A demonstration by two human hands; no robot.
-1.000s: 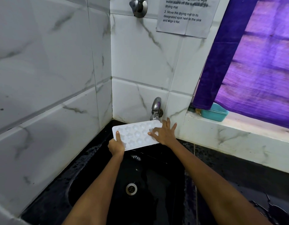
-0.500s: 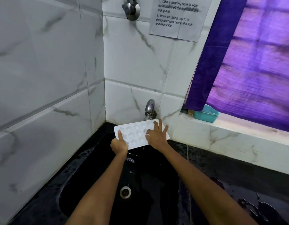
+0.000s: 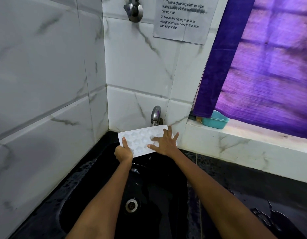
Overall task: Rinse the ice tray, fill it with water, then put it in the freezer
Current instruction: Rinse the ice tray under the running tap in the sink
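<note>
A white ice tray with star-shaped cups is held over the back of the black sink, under the metal tap. A thin stream of water falls from the tap onto the tray's far edge. My left hand grips the tray's near left corner, thumb on top. My right hand lies flat on the tray's right half with its fingers spread, covering that end.
The sink drain lies below my arms. A wet black counter runs to the right. A teal tub sits on the marble sill beside a purple curtain. A paper note and a second tap are on the wall.
My right hand has slid further onto the tray and its fingers have spread wider. Water now shows running from the tap onto the tray. The camera has tilted slightly.
</note>
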